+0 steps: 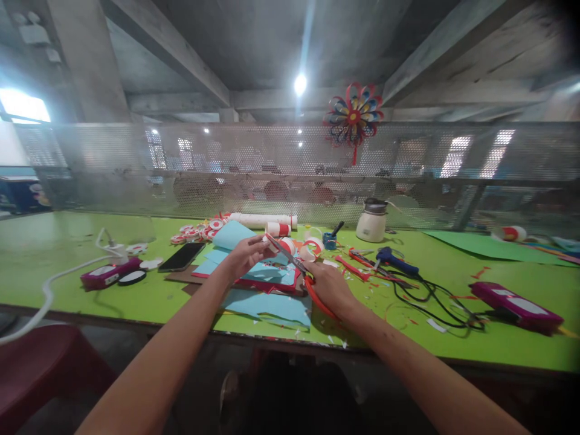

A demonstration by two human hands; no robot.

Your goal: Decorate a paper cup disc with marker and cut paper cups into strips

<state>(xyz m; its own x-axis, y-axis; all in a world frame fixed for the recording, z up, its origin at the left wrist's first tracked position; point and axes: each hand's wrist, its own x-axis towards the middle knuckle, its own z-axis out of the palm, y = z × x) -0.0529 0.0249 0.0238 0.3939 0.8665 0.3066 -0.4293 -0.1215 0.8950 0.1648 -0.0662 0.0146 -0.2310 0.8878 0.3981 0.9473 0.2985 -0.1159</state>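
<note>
My right hand (330,285) is closed round the red handles of a pair of scissors (294,261), whose blades point up and left. My left hand (247,254) pinches a small piece of paper (273,240) at the blade tips, over light blue paper sheets (267,305) and a red sheet on the green table (67,248). What exactly the left fingers hold is too small to name.
A black phone (182,256), a magenta box (109,273) and a white cable lie left. Rolled red-and-white paper pieces (202,231), a white tube, a white pot (371,221), a blue glue gun (395,261) with black cord and another magenta box (516,305) lie behind and right. A mesh screen backs the table.
</note>
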